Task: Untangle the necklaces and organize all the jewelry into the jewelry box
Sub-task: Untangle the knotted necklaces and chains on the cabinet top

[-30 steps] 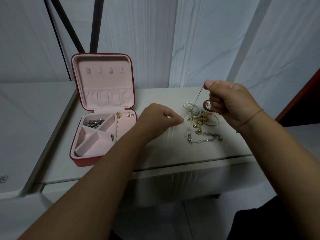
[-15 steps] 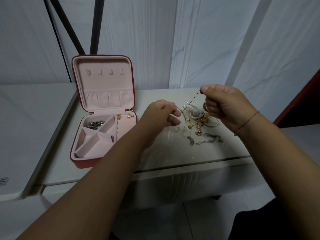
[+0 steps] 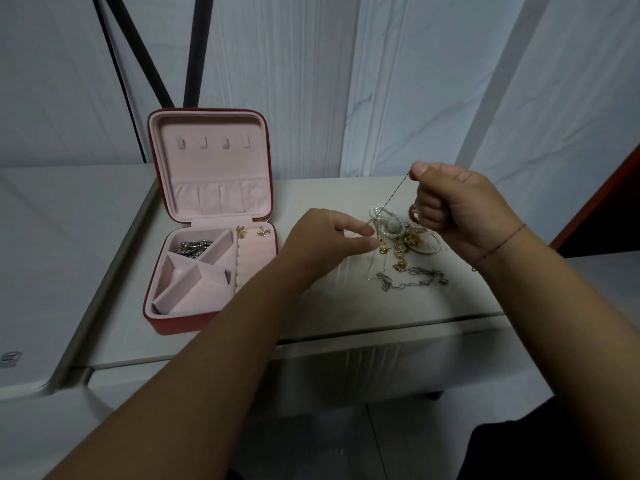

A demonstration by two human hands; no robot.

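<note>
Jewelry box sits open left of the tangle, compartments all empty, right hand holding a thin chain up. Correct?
Not empty: head view shows a silver chain in the rear compartment of the jewelry box and gold earrings beside it. Rest stands.

bare table (image 3: 332,299) between jewelry box (image 3: 180,323) and tangle (image 3: 401,244).

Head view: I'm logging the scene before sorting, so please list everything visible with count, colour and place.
jewelry box: one, red with pink lining, open, left on table
silver chain: one bundle, silver, box's back-left compartment
earrings: two, gold, box's right section, rear
tangle: one pile, pearl, gold and silver, table right of box
thin chain: one, silvery, taut between both hands
table: one, white, centre
poles: two, black, behind box
left hand: pinches thin chain low, by tangle
right hand: pinches thin chain's top, above tangle
</note>
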